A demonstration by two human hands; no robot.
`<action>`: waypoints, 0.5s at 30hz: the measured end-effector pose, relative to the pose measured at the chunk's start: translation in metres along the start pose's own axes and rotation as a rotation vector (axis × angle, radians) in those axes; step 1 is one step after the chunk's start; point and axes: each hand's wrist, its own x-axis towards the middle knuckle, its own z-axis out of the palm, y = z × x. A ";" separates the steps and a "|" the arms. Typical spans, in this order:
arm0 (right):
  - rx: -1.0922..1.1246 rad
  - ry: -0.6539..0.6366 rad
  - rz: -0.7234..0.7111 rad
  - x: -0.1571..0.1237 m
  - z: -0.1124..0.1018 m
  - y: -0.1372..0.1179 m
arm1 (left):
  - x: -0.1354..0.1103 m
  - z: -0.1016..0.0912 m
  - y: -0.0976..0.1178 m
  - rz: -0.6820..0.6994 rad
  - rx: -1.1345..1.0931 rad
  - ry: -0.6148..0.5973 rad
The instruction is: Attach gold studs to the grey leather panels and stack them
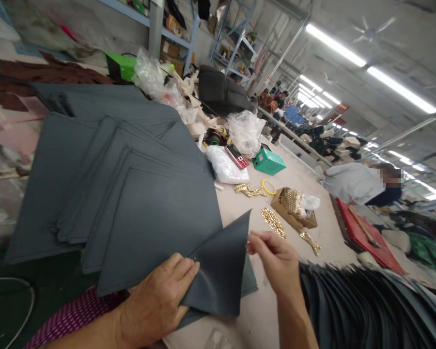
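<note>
A fanned stack of dark grey fabric panels (131, 194) lies on the pale work table (312, 232). My left hand (160, 300) rests flat on the top panel, fingers pressing beside its folded-up corner (221, 271). My right hand (276, 261) is just right of that raised corner, fingers pinched together on something too small to make out. Gold metal fittings (273, 222) lie on the table just beyond my right hand.
A cardboard box of gold fittings (294, 206), a yellow ring (269, 186), a green box (269, 161), a red phone (237, 156) and plastic bags (245, 131) sit further back. Another fanned stack of dark panels (366, 305) lies at right. A person in grey (356, 183) works beyond.
</note>
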 end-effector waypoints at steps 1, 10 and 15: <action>0.040 -0.134 0.001 -0.009 0.017 -0.009 | 0.000 -0.001 0.000 0.004 -0.001 0.001; -0.192 -0.586 0.083 -0.019 0.081 -0.018 | -0.002 0.004 -0.002 0.035 -0.082 0.133; -0.241 -0.634 0.102 -0.017 0.079 -0.018 | 0.000 0.009 -0.001 0.055 -0.018 0.175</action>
